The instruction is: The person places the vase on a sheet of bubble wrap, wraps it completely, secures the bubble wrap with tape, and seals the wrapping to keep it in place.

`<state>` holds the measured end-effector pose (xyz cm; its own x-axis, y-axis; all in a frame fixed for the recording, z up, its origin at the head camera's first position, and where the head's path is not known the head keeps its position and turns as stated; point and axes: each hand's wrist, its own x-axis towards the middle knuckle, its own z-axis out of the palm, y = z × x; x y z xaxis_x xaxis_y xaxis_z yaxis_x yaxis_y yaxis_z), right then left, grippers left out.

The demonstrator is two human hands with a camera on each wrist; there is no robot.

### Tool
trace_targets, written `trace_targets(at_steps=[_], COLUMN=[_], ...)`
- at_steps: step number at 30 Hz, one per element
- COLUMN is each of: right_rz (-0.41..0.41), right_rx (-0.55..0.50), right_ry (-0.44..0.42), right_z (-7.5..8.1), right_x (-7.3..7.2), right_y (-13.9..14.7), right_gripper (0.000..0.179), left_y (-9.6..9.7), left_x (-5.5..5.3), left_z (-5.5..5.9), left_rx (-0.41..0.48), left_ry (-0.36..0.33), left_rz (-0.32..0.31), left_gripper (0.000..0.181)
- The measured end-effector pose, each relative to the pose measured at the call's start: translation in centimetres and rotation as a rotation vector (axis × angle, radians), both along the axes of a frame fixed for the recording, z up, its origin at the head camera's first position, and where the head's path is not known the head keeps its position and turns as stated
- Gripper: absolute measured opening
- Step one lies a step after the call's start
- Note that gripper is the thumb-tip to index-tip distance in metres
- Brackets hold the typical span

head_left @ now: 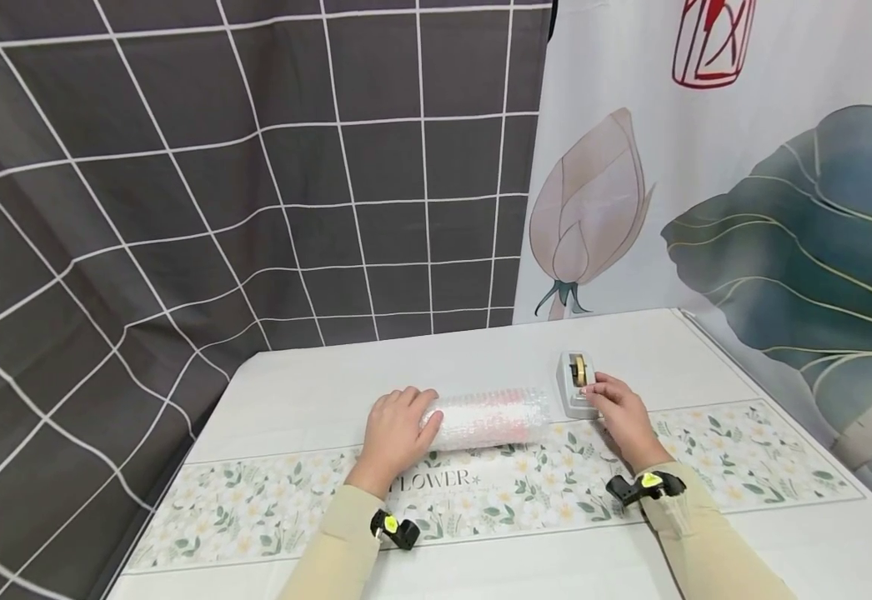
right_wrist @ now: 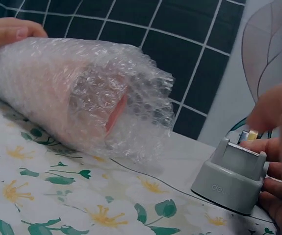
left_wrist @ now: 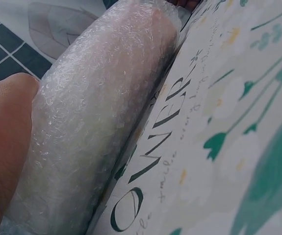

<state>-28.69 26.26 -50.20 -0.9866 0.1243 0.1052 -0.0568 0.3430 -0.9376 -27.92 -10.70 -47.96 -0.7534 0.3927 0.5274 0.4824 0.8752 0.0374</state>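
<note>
A roll-shaped bundle in bubble wrap, with something pink and white inside, lies across the table. My left hand holds its left end, fingers over the top and thumb along the near side. In the right wrist view the bundle's loose wrap end stands open, showing a pink edge within. Right of the bundle is a grey tape dispenser with a yellowish tape roll. My right hand pinches the tape at the dispenser's toothed cutter, its lower fingers beside the dispenser body.
A floral runner printed "FLOWER" crosses the white table beneath the bundle. Behind the table hang a dark grid curtain and a white curtain with a lotus print. Each wrist wears a black camera strap.
</note>
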Motion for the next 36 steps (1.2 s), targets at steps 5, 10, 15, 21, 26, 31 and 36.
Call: trace_targets(at_steps=[5, 10, 15, 21, 26, 31, 36], right_rz=[0.018, 0.005, 0.012, 0.014, 0.027, 0.033, 0.023], right_rx=[0.054, 0.074, 0.088, 0.108, 0.119, 0.101, 0.048], right_ry=[0.028, 0.04, 0.056, 0.081, 0.105, 0.101, 0.088], right_z=[-0.2, -0.49, -0.41, -0.4, -0.53, -0.63, -0.71], right_x=[-0.2, -0.38, -0.38, -0.33, -0.29, -0.36, -0.44], right_y=[-0.02, 0.1, 0.23, 0.25, 0.38, 0.44, 0.4], right_gripper=[0.022, 0.023, 0.024, 0.024, 0.023, 0.02, 0.015], left_y=[-0.06, -0.04, -0.09, -0.06, -0.06, -0.09, -0.07], left_x=[-0.02, 0.09, 0.01, -0.15, -0.1, -0.04, -0.06], left_z=[0.03, 0.09, 0.1, 0.05, 0.04, 0.02, 0.01], left_rx=[0.006, 0.001, -0.001, -0.006, -0.006, -0.001, 0.001], left_ry=[-0.01, -0.022, -0.023, -0.031, -0.036, -0.036, -0.035], left_rz=[0.006, 0.014, 0.009, 0.015, 0.02, 0.021, 0.02], left_gripper=[0.038, 0.038, 0.037, 0.038, 0.038, 0.038, 0.039])
